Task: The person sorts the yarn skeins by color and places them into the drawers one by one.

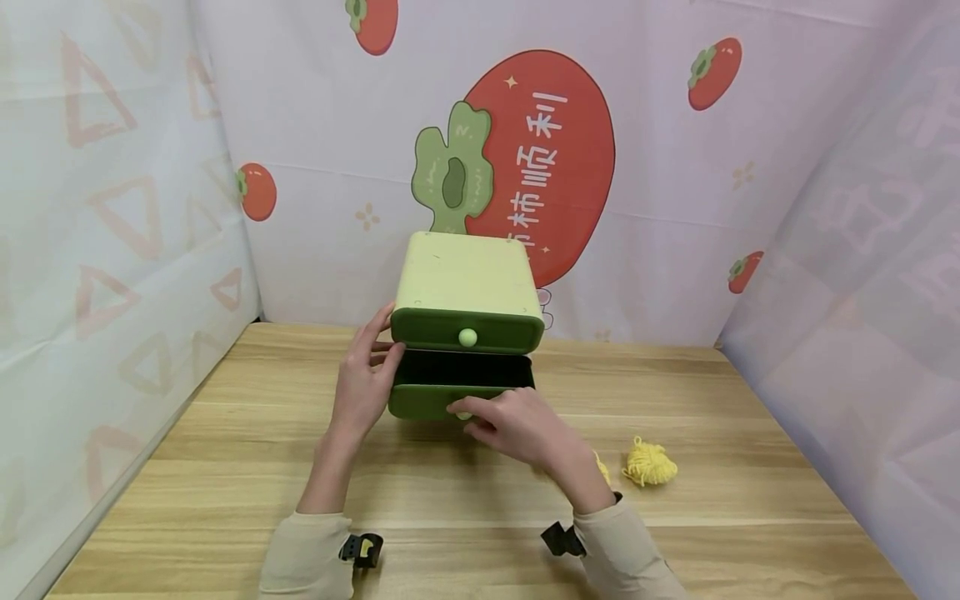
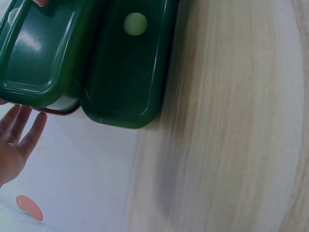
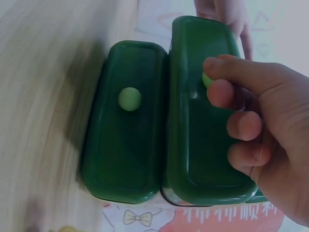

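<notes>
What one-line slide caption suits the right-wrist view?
Right hand pinches the round pale-green knob of a rounded rectangular dark-green drawer; left hand beyond.

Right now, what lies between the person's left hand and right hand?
Between the left hand and the right hand, the head view shows part of the pulled-out drawer: its green front, with its dark hollow behind that.

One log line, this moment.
left hand: at pale-yellow two-drawer box, left side | right hand: at green drawer fronts, contact unclear | yellow yarn ball: right of box
</notes>
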`<state>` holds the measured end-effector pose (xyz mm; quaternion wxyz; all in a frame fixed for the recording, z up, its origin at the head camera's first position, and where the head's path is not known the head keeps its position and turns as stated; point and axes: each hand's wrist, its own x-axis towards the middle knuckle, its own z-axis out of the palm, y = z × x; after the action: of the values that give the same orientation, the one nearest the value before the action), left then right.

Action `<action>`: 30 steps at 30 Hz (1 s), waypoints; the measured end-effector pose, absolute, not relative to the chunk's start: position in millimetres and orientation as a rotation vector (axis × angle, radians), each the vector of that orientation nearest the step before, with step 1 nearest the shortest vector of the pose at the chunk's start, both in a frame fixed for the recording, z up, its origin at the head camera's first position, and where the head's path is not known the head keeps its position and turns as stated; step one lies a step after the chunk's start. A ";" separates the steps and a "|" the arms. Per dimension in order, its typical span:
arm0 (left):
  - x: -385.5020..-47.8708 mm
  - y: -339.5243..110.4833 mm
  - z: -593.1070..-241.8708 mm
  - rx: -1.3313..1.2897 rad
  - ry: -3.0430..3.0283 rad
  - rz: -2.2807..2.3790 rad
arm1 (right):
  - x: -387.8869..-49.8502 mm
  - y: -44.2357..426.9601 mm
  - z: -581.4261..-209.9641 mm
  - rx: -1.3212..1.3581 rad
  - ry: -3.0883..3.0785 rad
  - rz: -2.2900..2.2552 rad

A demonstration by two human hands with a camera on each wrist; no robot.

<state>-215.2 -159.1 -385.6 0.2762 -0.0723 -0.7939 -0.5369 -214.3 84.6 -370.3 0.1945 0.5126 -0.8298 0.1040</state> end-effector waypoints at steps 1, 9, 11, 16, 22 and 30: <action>-215.3 -159.3 -385.8 -0.194 -2.131 -1.441 | -214.8 84.1 -371.1 1.419 -2.330 0.286; -215.0 -159.7 -385.7 -0.201 -2.120 -1.435 | -217.5 82.1 -374.1 1.326 -2.280 0.276; -215.2 -159.6 -385.7 -0.202 -2.118 -1.432 | -218.0 81.6 -375.3 1.311 -2.252 0.274; -215.2 -159.5 -385.9 -0.205 -2.121 -1.435 | -220.4 78.6 -379.3 1.271 -2.184 0.265; -215.0 -159.2 -386.3 -0.198 -2.135 -1.440 | -223.7 77.1 -384.6 1.198 -2.128 0.298; -215.5 -159.0 -387.1 -0.199 -2.119 -1.465 | -229.8 74.3 -396.0 1.093 -2.125 0.338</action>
<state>-215.5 -159.0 -387.1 0.2752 -0.0741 -0.7885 -0.5451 -229.8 74.3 -396.0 0.3564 0.4231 -0.8227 0.1308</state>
